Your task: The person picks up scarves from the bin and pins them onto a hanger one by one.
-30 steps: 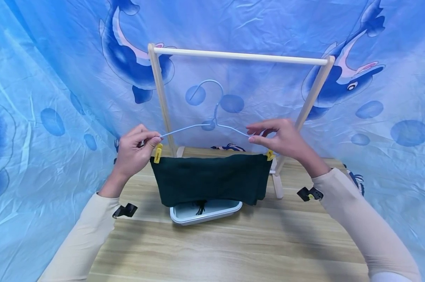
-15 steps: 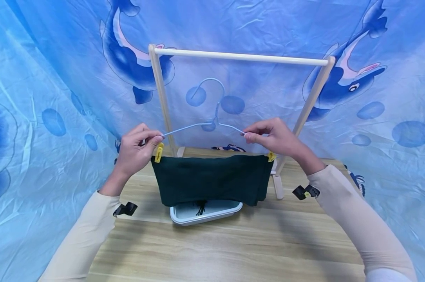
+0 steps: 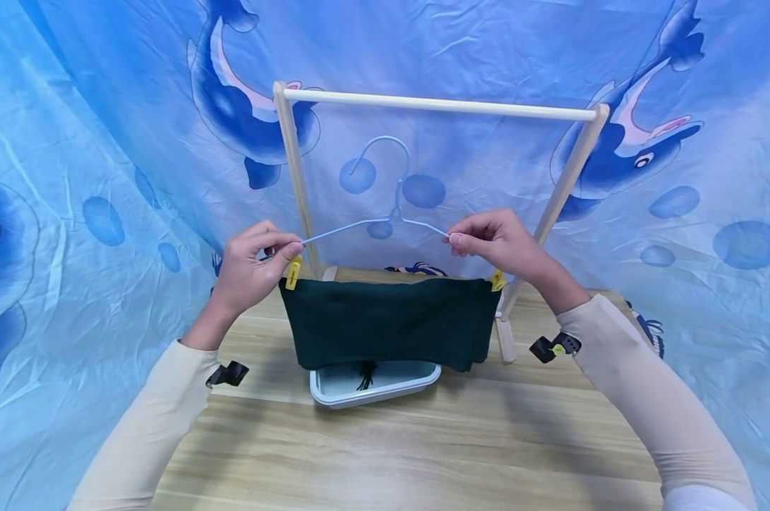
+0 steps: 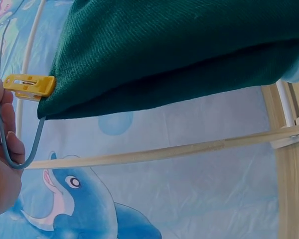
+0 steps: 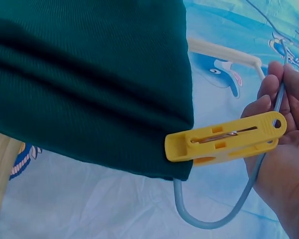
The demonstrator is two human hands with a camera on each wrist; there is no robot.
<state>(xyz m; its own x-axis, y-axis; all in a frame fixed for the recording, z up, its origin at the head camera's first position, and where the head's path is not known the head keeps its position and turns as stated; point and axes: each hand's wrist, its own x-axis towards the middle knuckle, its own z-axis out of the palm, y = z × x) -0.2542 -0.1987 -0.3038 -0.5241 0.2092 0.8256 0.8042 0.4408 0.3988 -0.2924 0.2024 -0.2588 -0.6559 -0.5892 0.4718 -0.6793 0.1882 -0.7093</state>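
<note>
A light blue wire hanger (image 3: 346, 229) is held up by both hands, its hook standing above the shoulders. My left hand (image 3: 249, 266) pinches the left shoulder between thumb and fingers; my right hand (image 3: 496, 241) pinches the right one. Dark green folded cloth (image 3: 391, 323) hangs across the hanger's lower part. A yellow clothespin (image 4: 30, 85) clamps the cloth's left corner, close to the left fingers. At the other corner sits a second yellow clothespin (image 5: 224, 139), beside the right palm. The hanger's lower bar is hidden by the cloth.
Behind the hanger stands a wooden rack with a white top rail (image 3: 436, 104). A pale tray (image 3: 378, 390) with something dark and stringy in it rests on the wooden table (image 3: 385, 454), partly covered by the cloth. A blue dolphin-print curtain (image 3: 487, 42) surrounds the table.
The hanger and cloth have risen slightly and shifted a little right. My right hand first slid inward along the wire, and its fingers have come together on the shoulder.
</note>
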